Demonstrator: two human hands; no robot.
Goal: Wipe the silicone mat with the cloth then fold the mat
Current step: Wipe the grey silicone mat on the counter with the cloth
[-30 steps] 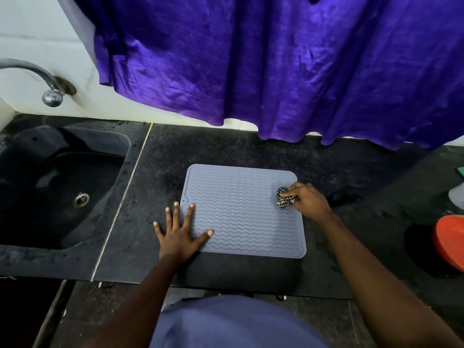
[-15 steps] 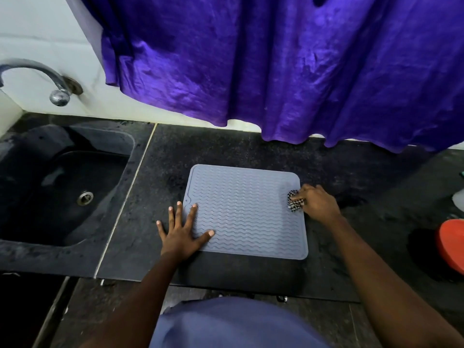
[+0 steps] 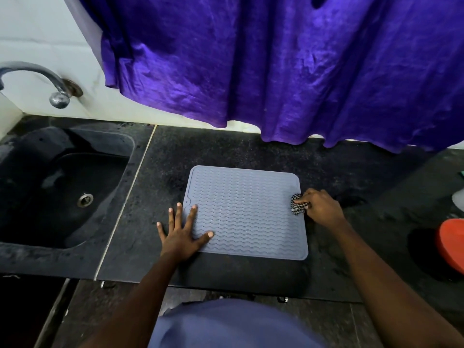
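A grey silicone mat [image 3: 247, 212] with a wavy ribbed surface lies flat on the black stone counter [image 3: 238, 149]. My left hand [image 3: 182, 233] rests spread and flat on the mat's near left corner, thumb and fingertips on the mat. My right hand [image 3: 320, 208] is at the mat's right edge, its fingers closed on a small bunched black-and-white checked cloth [image 3: 297, 204] that presses on the mat's right margin.
A dark sink [image 3: 67, 194] with a drain is sunk into the counter on the left, under a metal tap [image 3: 54, 82]. A purple curtain [image 3: 288, 71] hangs over the back of the counter. An orange-red object [image 3: 452, 247] sits at the right edge.
My right hand with the cloth has slid right across the mat to its right edge. My left hand has stayed on the near left corner.
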